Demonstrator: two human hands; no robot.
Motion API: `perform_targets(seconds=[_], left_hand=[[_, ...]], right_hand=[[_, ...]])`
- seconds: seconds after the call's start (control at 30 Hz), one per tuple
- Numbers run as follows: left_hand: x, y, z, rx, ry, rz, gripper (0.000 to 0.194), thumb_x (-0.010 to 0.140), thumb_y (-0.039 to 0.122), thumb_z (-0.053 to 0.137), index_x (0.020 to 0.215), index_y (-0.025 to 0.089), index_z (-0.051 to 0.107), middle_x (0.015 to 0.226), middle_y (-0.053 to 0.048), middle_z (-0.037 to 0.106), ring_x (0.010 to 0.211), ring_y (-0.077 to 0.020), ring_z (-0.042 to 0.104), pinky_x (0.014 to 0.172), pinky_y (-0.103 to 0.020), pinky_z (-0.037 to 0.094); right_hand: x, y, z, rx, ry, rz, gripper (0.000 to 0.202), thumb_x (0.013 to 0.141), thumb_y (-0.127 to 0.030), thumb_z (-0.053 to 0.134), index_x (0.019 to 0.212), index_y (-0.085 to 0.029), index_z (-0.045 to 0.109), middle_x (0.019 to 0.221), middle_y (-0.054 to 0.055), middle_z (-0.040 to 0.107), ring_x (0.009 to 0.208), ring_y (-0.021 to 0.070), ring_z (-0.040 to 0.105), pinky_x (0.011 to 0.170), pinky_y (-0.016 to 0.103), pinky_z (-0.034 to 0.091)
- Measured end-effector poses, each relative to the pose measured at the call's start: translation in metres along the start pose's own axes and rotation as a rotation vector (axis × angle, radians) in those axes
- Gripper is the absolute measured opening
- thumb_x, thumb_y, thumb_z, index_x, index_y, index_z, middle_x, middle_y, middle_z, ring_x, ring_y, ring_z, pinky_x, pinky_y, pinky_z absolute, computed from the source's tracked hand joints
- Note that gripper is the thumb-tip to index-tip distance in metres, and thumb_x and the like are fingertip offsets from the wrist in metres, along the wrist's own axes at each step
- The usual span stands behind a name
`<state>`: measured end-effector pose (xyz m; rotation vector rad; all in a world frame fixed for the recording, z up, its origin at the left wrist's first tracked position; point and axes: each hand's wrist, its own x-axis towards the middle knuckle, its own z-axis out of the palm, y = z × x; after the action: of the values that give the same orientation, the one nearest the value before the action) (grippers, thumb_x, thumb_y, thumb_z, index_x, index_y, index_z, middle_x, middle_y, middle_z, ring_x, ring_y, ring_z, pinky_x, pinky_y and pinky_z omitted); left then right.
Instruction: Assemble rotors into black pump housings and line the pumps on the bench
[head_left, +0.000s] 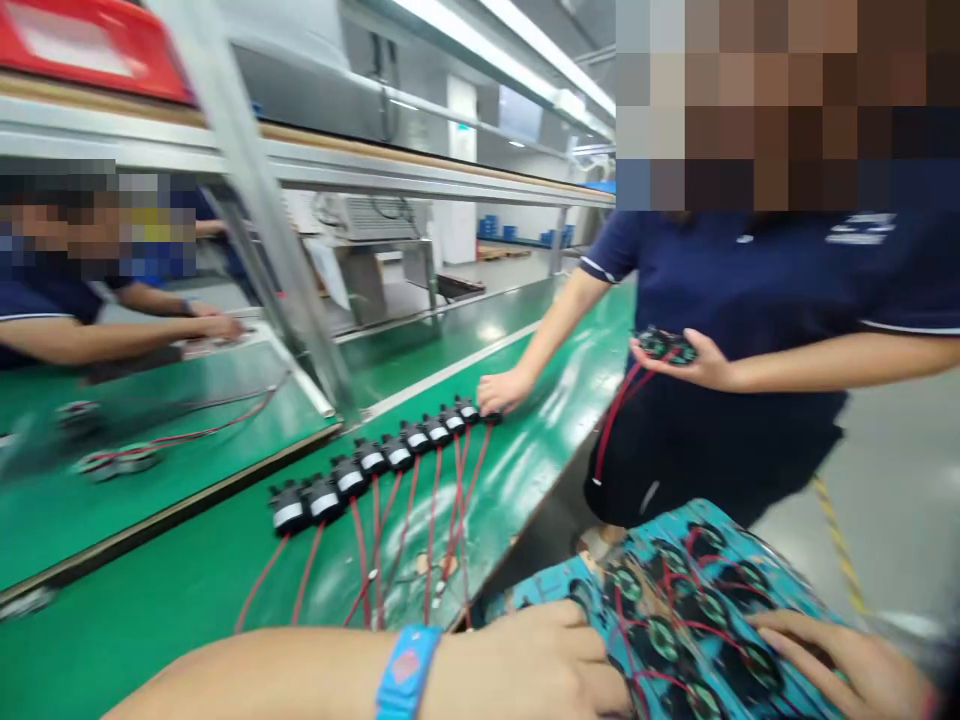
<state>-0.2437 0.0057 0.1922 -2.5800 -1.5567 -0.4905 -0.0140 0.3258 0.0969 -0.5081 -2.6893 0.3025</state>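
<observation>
A blue tray [701, 515] in front of me holds several black round motors [664, 640] with red wires, their green undersides facing up. My left hand [551, 660], with a blue wristband [407, 672], lies over the tray's near left side. Its fingers curl downward, and what they hold, if anything, is hidden. My right hand [847, 655] is at the tray's right side, fingers stretched out over the motors and touching near one of them. On the green bench a row of black motors [371, 456] stands, each with a white label and red wires trailing toward me.
A co-worker in navy stands across the tray, one hand [506, 390] at the row's far end, the other holding motors [664, 346]. Another person works at the left bench, where loose motors [120, 460] lie. A metal post [259, 200] rises between the benches.
</observation>
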Motion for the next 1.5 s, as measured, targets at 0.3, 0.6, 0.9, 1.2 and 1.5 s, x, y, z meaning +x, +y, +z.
perform_targets(seconds=[0.3, 0.6, 0.9, 1.2, 1.5], left_hand=[[-0.265, -0.027, -0.062, 0.493, 0.284, -1.341, 0.064, 0.089, 0.06, 0.06, 0.14, 0.023, 0.05, 0.132, -0.014, 0.06, 0.12, -0.0344, 0.055, 0.096, -0.049, 0.046], [-0.311, -0.064, -0.043, 0.196, 0.225, -1.494, 0.074, 0.079, 0.05, 0.07, 0.143, 0.02, 0.048, 0.139, -0.014, 0.054, 0.125, -0.0335, 0.054, 0.101, -0.044, 0.046], [-0.346, -0.053, -0.05, -0.049, 0.303, -1.35, 0.079, 0.076, 0.038, 0.077, 0.146, 0.029, 0.042, 0.138, -0.008, 0.053, 0.125, -0.0295, 0.055, 0.105, -0.043, 0.047], [-0.368, -0.049, -0.053, -0.393, 0.472, -1.336, 0.078, 0.068, 0.023, 0.077, 0.139, 0.027, 0.047, 0.141, -0.01, 0.054, 0.117, -0.0288, 0.063, 0.099, -0.044, 0.055], [-0.384, -0.053, -0.065, -0.46, 0.473, -1.35, 0.087, 0.06, 0.029, 0.08, 0.138, 0.023, 0.042, 0.138, -0.014, 0.057, 0.13, -0.0338, 0.056, 0.103, -0.05, 0.052]], right_hand=[[0.196, -0.312, 0.07, 0.16, -0.191, -0.811, 0.053, 0.085, -0.037, 0.076, 0.135, -0.031, 0.059, 0.131, 0.005, 0.067, 0.137, 0.0284, 0.048, 0.115, 0.054, 0.033], [0.279, -0.458, 0.161, -0.066, -0.385, -0.968, 0.075, 0.074, -0.034, 0.086, 0.14, -0.018, 0.052, 0.135, 0.015, 0.063, 0.144, 0.028, 0.037, 0.121, 0.054, 0.017], [0.235, -0.466, 0.155, -0.109, -0.41, -0.808, 0.096, 0.071, -0.046, 0.087, 0.148, -0.014, 0.04, 0.121, 0.017, 0.07, 0.117, 0.0281, 0.062, 0.108, 0.044, 0.034], [0.2, -0.462, 0.151, 0.014, -0.395, -0.646, 0.097, 0.069, -0.041, 0.09, 0.149, -0.019, 0.04, 0.114, 0.014, 0.071, 0.11, 0.0288, 0.064, 0.102, 0.045, 0.038], [0.189, -0.497, 0.181, 0.19, -0.131, -0.729, 0.092, 0.07, -0.086, 0.059, 0.145, -0.033, 0.047, 0.136, 0.013, 0.053, 0.124, 0.0318, 0.049, 0.103, 0.047, 0.039]])
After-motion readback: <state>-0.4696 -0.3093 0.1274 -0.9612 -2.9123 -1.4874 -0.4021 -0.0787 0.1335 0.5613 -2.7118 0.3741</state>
